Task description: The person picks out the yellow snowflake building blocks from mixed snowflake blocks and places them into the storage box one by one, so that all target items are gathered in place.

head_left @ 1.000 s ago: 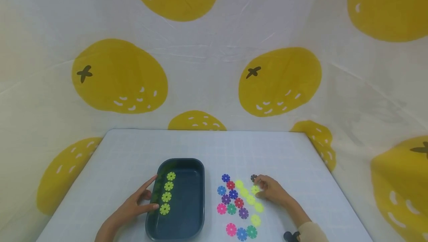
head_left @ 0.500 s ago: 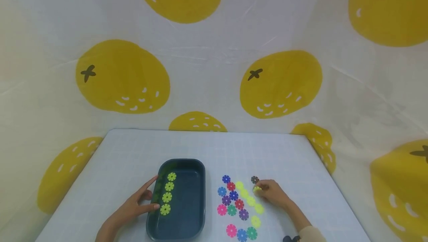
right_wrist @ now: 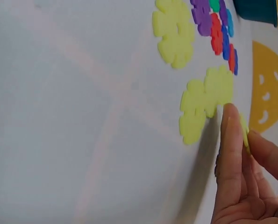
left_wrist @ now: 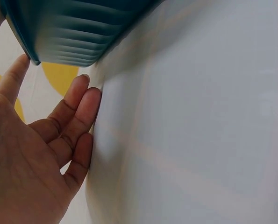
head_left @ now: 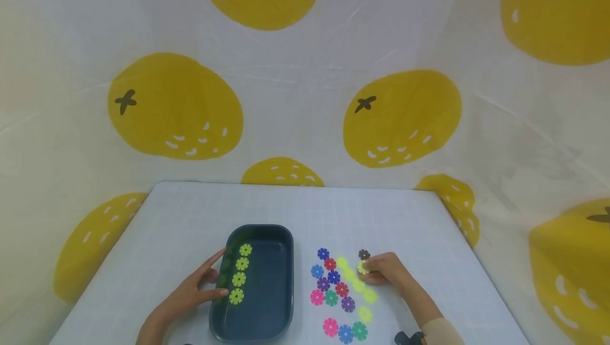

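Note:
My right hand (head_left: 383,270) pinches a yellow notched plastic disc (head_left: 362,267) between thumb and fingers, beside a dark brown disc (head_left: 364,254). In the right wrist view the held yellow disc (right_wrist: 244,133) is seen nearly edge-on. My left hand (head_left: 193,294) rests along the left side of a dark teal tray (head_left: 292,281), index fingertip and thumb touching its rim with the fingers spread. Inside the tray, several yellow discs (head_left: 239,279) form a column near the left wall. From the left wrist view, the other left fingers (left_wrist: 87,109) lie relaxed under the tray's rim.
Between tray and right hand lie several loose discs: yellow (head_left: 358,285), red (head_left: 341,289), purple (head_left: 348,304), blue (head_left: 346,334), pink (head_left: 331,327) and green (head_left: 359,330). They lie on a white table (head_left: 190,218), with a fruit-printed cloth (head_left: 295,112) behind it.
The right hand has taken hold of the yellow disc near the brown one and turned it flatter toward the camera. The left hand and tray stay put.

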Motion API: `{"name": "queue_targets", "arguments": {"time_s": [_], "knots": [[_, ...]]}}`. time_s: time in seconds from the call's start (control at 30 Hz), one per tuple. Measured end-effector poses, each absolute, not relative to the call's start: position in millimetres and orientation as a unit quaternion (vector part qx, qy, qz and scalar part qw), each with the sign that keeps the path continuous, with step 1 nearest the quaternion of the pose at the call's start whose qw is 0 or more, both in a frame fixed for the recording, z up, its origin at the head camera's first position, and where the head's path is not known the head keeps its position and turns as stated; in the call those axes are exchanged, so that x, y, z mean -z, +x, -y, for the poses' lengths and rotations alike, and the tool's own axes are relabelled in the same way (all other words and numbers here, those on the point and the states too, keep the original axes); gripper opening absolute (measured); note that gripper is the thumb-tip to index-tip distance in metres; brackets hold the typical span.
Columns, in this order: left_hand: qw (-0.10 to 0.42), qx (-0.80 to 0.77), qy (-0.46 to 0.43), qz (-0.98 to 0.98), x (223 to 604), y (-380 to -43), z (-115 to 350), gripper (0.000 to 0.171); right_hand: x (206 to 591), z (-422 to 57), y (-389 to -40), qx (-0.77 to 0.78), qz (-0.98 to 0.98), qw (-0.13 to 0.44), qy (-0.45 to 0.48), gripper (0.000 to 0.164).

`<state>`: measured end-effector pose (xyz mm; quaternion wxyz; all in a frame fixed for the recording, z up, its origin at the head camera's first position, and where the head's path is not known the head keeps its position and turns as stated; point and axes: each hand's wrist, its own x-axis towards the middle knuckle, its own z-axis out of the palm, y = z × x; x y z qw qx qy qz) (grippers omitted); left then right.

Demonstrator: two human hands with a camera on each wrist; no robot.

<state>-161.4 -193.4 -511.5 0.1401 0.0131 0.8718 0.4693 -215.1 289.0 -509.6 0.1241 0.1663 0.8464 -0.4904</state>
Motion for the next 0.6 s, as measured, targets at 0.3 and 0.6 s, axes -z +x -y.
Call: {"name": "queue_targets", "arguments": {"time_s": [0.3,0.6], "knots": [[0.133,-0.466,0.019,-0.874,512,-162,194,0.094,501,-286,-217,0.573,-0.784,0.163,0.176,0.036],[0.138,-0.470,0.012,-0.872,513,-162,194,0.094,492,-281,-220,0.622,-0.744,0.200,0.141,0.037]]}}
